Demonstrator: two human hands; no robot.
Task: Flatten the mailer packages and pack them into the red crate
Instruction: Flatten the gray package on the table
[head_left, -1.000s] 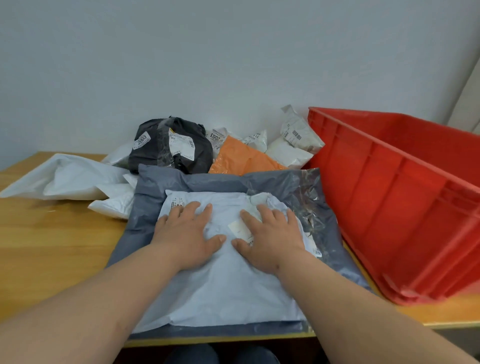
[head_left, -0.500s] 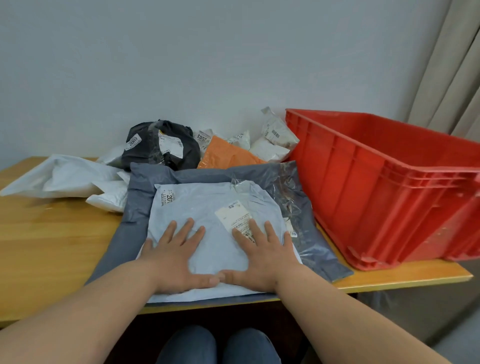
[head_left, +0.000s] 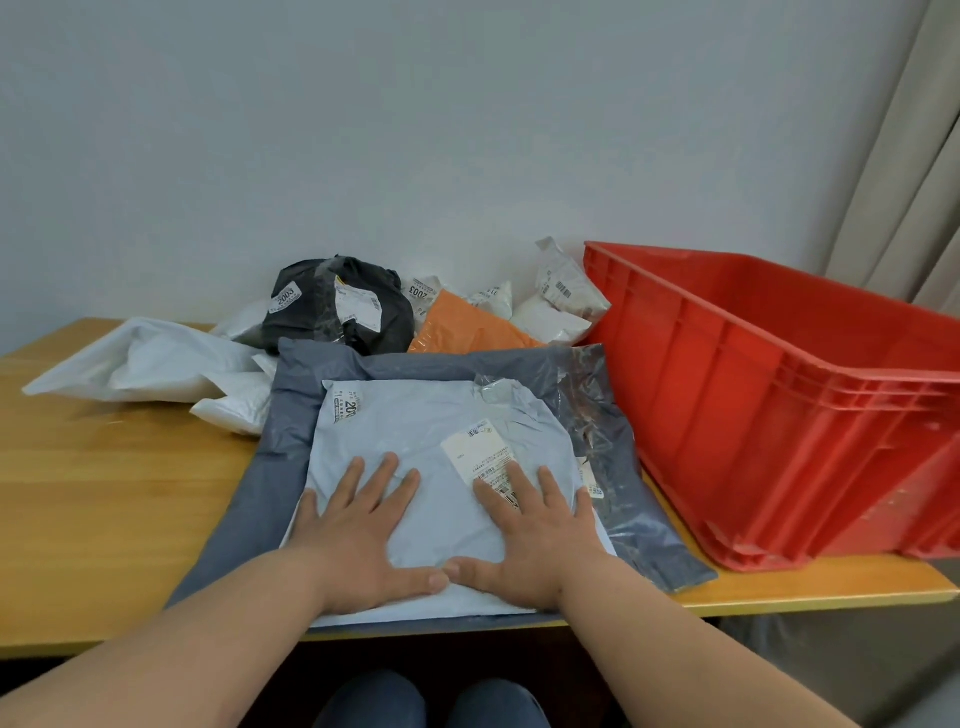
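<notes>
Your left hand (head_left: 363, 540) and right hand (head_left: 530, 535) lie flat, fingers straight, pressing the pale blue mailer (head_left: 431, 467) at the near table edge, grasping nothing. It looks soft, light and slippery on the grey mailer (head_left: 291, 441) beneath, so take both side edges before lifting toward the red crate (head_left: 779, 415).

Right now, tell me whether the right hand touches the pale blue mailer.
Touching: the head view shows the right hand pressed flat on the pale blue mailer.
</notes>
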